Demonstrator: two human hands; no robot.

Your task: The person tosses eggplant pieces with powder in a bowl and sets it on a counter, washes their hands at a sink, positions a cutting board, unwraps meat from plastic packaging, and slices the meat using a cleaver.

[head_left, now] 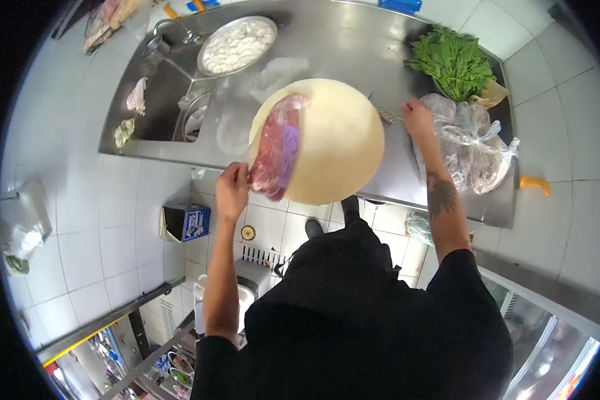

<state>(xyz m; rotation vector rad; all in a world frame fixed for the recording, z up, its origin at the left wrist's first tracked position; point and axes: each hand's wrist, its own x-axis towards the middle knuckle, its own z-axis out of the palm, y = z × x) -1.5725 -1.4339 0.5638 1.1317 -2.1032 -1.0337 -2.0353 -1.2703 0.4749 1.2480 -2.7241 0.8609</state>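
Note:
A round cream-coloured cutting board [343, 143] lies on the steel counter. On its left side is a long piece of red meat in clear plastic with a purple label, a packed cut of meat [271, 148]. My left hand [232, 192] pinches the lower left edge of this pack. My right hand [417, 119] is off the board's right edge, its fingers closed. Beside those fingers, by the board, lies a small narrow object [385, 116]; its kind is too small to tell, and I cannot see whether the fingers hold it.
A colander of whitish pieces [239, 45] stands at the back left, beside a sink [155, 100] with a tap. On the right are leafy greens [457, 63] and knotted plastic bags [473, 143]. A blue box [195, 222] is below the counter at left.

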